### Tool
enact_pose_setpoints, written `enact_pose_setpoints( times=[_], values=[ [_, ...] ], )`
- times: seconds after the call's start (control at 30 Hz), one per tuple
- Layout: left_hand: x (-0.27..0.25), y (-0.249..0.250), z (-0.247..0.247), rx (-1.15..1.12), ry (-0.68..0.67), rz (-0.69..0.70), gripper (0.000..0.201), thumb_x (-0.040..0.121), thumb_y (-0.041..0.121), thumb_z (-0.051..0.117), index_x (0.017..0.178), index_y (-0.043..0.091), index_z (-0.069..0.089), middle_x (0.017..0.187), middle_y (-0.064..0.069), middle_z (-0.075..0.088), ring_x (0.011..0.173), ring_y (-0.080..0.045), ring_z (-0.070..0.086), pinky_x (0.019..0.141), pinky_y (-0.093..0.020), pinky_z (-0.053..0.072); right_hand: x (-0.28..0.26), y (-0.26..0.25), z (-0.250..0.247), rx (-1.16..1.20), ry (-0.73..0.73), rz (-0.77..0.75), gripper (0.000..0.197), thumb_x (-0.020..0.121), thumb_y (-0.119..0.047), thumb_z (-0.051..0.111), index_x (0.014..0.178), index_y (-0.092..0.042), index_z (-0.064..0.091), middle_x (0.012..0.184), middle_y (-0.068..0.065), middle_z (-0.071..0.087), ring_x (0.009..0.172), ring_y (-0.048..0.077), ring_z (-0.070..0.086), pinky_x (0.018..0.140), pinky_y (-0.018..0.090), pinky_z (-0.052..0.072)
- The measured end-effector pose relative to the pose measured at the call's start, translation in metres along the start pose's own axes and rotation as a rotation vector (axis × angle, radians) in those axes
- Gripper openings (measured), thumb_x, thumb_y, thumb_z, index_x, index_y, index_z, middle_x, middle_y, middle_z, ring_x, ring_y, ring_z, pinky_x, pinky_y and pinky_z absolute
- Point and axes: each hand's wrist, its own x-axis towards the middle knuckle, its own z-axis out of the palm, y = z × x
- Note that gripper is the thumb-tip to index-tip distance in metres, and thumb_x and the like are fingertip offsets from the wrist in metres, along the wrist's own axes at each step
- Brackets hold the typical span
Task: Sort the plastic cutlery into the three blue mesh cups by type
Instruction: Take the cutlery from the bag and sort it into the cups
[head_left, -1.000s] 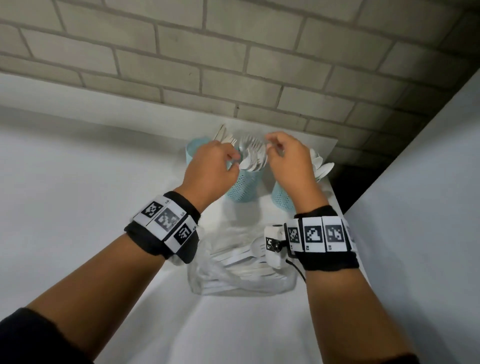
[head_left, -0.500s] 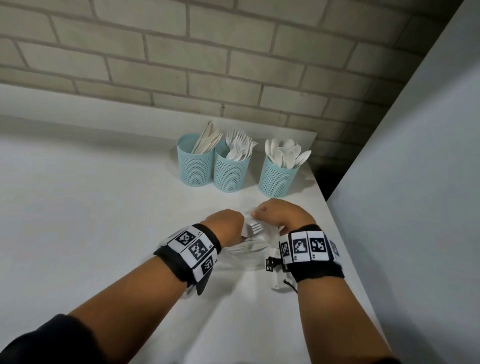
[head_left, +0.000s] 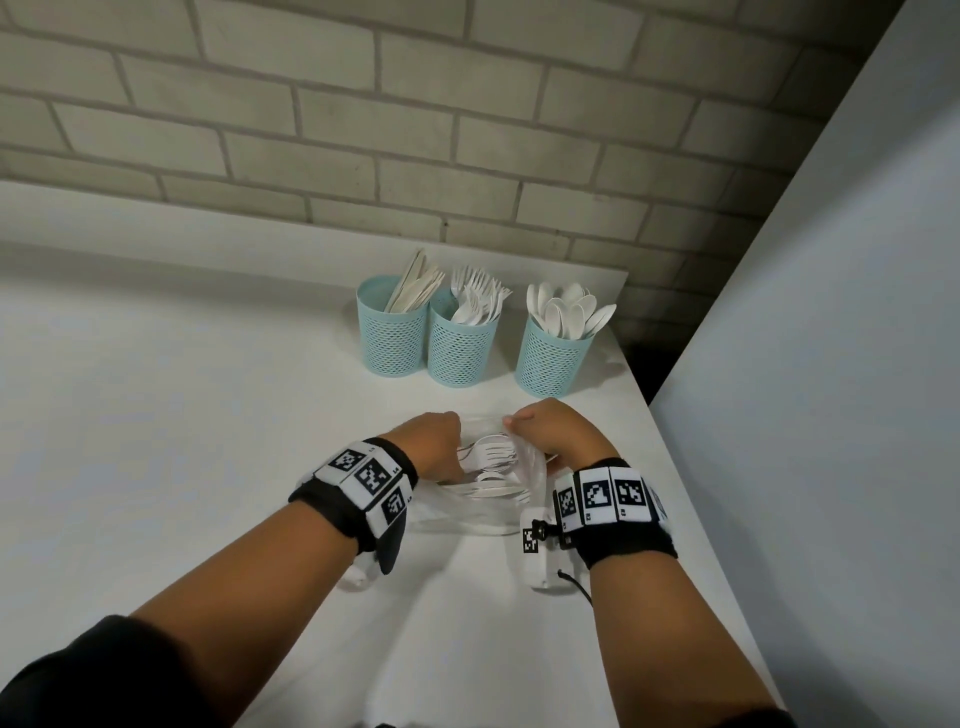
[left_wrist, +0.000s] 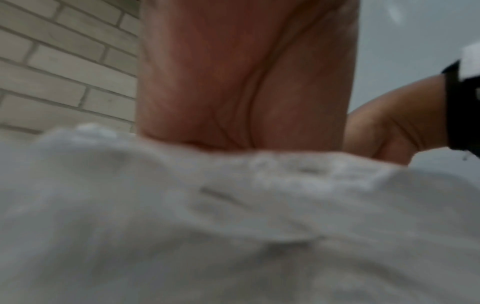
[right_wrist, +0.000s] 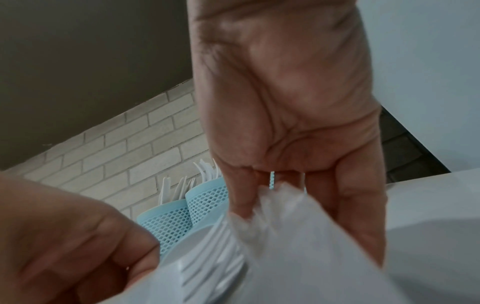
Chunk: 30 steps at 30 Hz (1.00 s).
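Flanking white counter (head_left: 182, 415): pale brick wall (head_left: 363, 130), grey panel (head_left: 831, 364).

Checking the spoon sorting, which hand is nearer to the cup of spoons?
Right. The right hand sits just in front of the spoon cup; the left hand is further left, in front of the fork cup.

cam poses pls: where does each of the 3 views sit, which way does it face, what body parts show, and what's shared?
Head: worn high, facing forward and down at three mesh cups; both forearms show, left hand and right hand at the plastic bag.
Left wrist: low, along the left palm; bag fills it, blurred.
Right wrist: along the right palm, towards the brick wall.
Shared: right hand, bag.
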Motion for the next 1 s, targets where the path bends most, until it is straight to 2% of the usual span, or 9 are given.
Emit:
enact_pose_setpoints(
  times=[0.1, 0.23, 0.3, 0.43, 0.67, 0.73, 0.83, 0.9, 1.0],
  values=[
    [-0.002, -0.006, -0.005, -0.082, -0.051, 0.028, 0.052, 0.084, 0.029, 0.066, 0.123, 0.000, 0.050, 0.111, -0.010, 0.055, 0.098, -0.023, 0.051, 0.072, -0.025, 0.036, 0.001, 0.002, -0.001, 0.094, 0.003, 0.006, 0.028, 0.093, -0.031, 0.053, 0.102, -0.008, 0.066, 0.092, 0.009, 0.060, 0.073, 0.020, 0.056, 0.057, 0.024, 0.047],
    [-0.001, -0.016, -0.008, -0.146, -0.126, 0.076, 0.040, 0.081, 0.039, 0.069, 0.101, 0.005, 0.060, 0.102, -0.007, 0.063, 0.092, -0.023, 0.057, 0.068, -0.025, 0.038, 0.004, 0.003, -0.002, 0.256, 0.005, 0.017, 0.024, 0.091, -0.030, 0.058, 0.108, -0.015, 0.066, 0.098, 0.009, 0.063, 0.088, 0.027, 0.059, 0.070, 0.031, 0.050],
    [0.001, -0.020, -0.009, -0.187, -0.125, 0.079, 0.034, 0.081, 0.043, 0.068, 0.086, 0.011, 0.055, 0.085, 0.001, 0.059, 0.080, -0.018, 0.052, 0.059, -0.021, 0.035, 0.006, 0.003, -0.002, 0.302, 0.022, 0.021, 0.026, 0.090, -0.029, 0.060, 0.110, -0.014, 0.066, 0.099, 0.010, 0.064, 0.088, 0.027, 0.059, 0.074, 0.034, 0.050],
    [0.002, -0.022, -0.010, -0.222, -0.120, 0.065, 0.040, 0.084, 0.047, 0.062, 0.093, 0.009, 0.056, 0.083, 0.002, 0.051, 0.073, -0.014, 0.045, 0.058, -0.021, 0.030, 0.010, 0.004, 0.001, 0.352, 0.054, 0.027, 0.025, 0.089, -0.029, 0.060, 0.110, -0.016, 0.067, 0.109, 0.012, 0.067, 0.098, 0.031, 0.062, 0.085, 0.041, 0.051],
    [0.002, -0.029, -0.012, -0.363, -0.003, 0.088, 0.047, 0.089, 0.033, 0.061, 0.054, 0.017, 0.035, 0.056, 0.003, 0.033, 0.054, -0.011, 0.029, 0.054, -0.023, 0.023, 0.012, 0.007, 0.002, 0.353, 0.070, 0.019, 0.031, 0.090, -0.030, 0.059, 0.116, -0.014, 0.064, 0.116, 0.011, 0.065, 0.106, 0.031, 0.060, 0.094, 0.045, 0.049],
    [0.002, -0.031, -0.011, -0.408, 0.025, 0.090, 0.042, 0.088, 0.028, 0.063, 0.054, 0.014, 0.042, 0.056, 0.002, 0.040, 0.054, -0.010, 0.033, 0.054, -0.020, 0.026, 0.013, 0.008, 0.001, 0.348, 0.072, 0.026, 0.030, 0.091, -0.029, 0.057, 0.116, -0.015, 0.064, 0.115, 0.011, 0.064, 0.107, 0.032, 0.059, 0.093, 0.044, 0.049],
    [0.003, -0.034, -0.013, -0.578, 0.034, 0.087, 0.027, 0.088, 0.025, 0.063, 0.076, 0.001, 0.058, 0.076, -0.009, 0.065, 0.065, -0.011, 0.054, 0.061, -0.019, 0.039, 0.015, 0.007, 0.001, 0.348, 0.084, 0.037, 0.024, 0.092, -0.025, 0.055, 0.112, -0.017, 0.065, 0.110, 0.012, 0.065, 0.101, 0.032, 0.061, 0.089, 0.041, 0.051],
    [0.002, -0.032, -0.016, -0.748, 0.027, 0.090, 0.021, 0.092, 0.020, 0.058, 0.080, 0.004, 0.051, 0.089, -0.014, 0.069, 0.071, -0.014, 0.063, 0.059, -0.015, 0.046, 0.015, 0.006, 0.001, 0.338, 0.093, 0.033, 0.020, 0.092, -0.022, 0.054, 0.108, -0.018, 0.066, 0.101, 0.009, 0.065, 0.092, 0.029, 0.061, 0.082, 0.037, 0.052],
    [-0.002, -0.025, -0.021, -0.841, 0.028, 0.109, 0.015, 0.097, 0.017, 0.047, 0.085, 0.009, 0.048, 0.080, -0.008, 0.063, 0.066, -0.016, 0.060, 0.056, -0.018, 0.045, 0.015, 0.004, 0.000, 0.319, 0.102, -0.010, 0.021, 0.093, -0.016, 0.050, 0.105, -0.016, 0.067, 0.085, 0.002, 0.062, 0.078, 0.021, 0.058, 0.071, 0.030, 0.050]
  ],
)
